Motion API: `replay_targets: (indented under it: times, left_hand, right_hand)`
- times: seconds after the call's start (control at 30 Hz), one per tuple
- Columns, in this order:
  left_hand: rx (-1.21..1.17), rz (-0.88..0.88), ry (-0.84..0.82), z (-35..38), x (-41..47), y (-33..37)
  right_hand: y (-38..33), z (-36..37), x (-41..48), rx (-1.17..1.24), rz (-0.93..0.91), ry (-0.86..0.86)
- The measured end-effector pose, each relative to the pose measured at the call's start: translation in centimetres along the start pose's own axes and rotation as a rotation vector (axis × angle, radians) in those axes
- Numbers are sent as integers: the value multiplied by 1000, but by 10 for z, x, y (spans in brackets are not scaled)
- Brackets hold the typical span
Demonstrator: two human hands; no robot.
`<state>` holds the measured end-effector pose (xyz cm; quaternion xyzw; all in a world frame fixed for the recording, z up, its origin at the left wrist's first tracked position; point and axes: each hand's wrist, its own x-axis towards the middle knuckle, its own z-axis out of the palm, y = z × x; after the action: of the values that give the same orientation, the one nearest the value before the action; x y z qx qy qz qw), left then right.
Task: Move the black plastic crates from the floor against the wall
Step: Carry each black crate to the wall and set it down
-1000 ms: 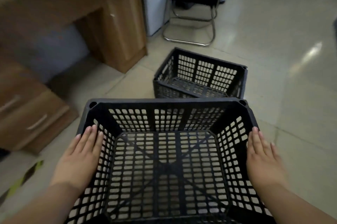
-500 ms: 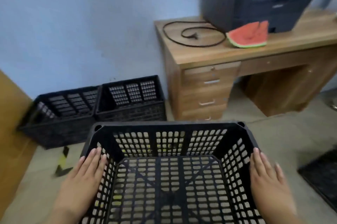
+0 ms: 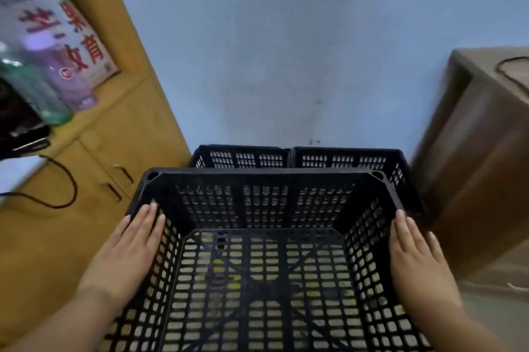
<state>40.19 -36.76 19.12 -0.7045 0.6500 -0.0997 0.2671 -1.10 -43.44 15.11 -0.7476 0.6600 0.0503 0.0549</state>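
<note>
I carry a black plastic crate (image 3: 263, 203) in front of me, empty, its lattice floor showing the ground below. My left hand (image 3: 128, 251) presses flat on its left outer wall and my right hand (image 3: 415, 257) on its right outer wall, fingers pointing forward. Behind its far rim two more black crates stand side by side on the floor against the blue wall (image 3: 286, 51): the left crate (image 3: 240, 155) and the right crate (image 3: 352, 158). Their lower parts are hidden by the crate I hold.
A yellow wooden cabinet (image 3: 108, 151) stands at the left with bottles (image 3: 43, 94), a printed box and a black cable on it. A brown wooden desk (image 3: 481, 151) flanks the crates on the right.
The view has swung left and closer to the wall. The two crates by the wall now sit straight ahead, just beyond the carried crate. Both hands keep the same hold.
</note>
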Motion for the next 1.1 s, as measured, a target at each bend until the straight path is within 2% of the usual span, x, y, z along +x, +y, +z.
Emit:
replay_targets:
  times: [0.1,0.23,0.3,0.5,0.57,0.73,0.83,1.03,1.1]
  left_hand:
    - [-10,20,2,10,65,-34]
    - [-17,7,-13,19,167,-73]
    - [-3,-14,-12,24,218,-89]
    - [-52,-31,-51,38,338,-135]
    - [-58,-32,-65,43,371,-149]
    - [-59,27,-30,62,452,-183]
    - [-72,84,-10,69,492,-201]
    - [-122,215,134,83,551,-217]
    - [-110,200,131,97,567,-223]
  right_hand:
    - [-28,-6,71,3,-25,56]
    - [-52,5,179,-79,-73,255]
    - [-63,8,225,-56,-51,231]
    - [-113,0,333,-122,-3,309]
    - [-130,-4,359,-86,-9,287]
    - [-160,11,423,-109,7,377]
    - [-181,12,449,-133,41,356]
    - [-200,27,484,-149,132,306]
    - [-204,28,492,-129,148,294]
